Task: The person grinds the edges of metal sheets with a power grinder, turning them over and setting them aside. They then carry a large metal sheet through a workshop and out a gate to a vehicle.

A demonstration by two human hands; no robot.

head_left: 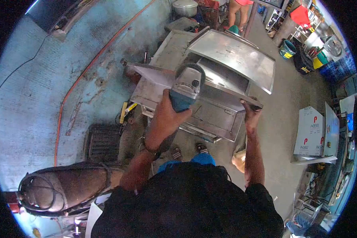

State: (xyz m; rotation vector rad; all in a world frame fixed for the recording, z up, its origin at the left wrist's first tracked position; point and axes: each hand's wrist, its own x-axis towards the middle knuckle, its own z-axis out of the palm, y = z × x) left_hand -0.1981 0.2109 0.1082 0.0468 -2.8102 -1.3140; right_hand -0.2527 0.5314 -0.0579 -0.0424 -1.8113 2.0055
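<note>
My left hand (168,115) grips the blue body of an angle grinder (188,85), whose grey head rests against a long stainless steel sheet (154,75). The sheet runs from left to right in front of me, held up edge-on. My right hand (251,113) holds the right end of that sheet. Beneath it lies a stainless steel workpiece (222,115) on the floor, and my feet in sandals (188,150) stand just before it.
A larger steel tray panel (238,55) leans behind. A blue-painted wall (47,87) with an orange cable stands left. White cardboard boxes (311,131) sit right. Another person's legs (238,10) show at the top. A dark rounded object wrapped in cord (59,190) lies lower left.
</note>
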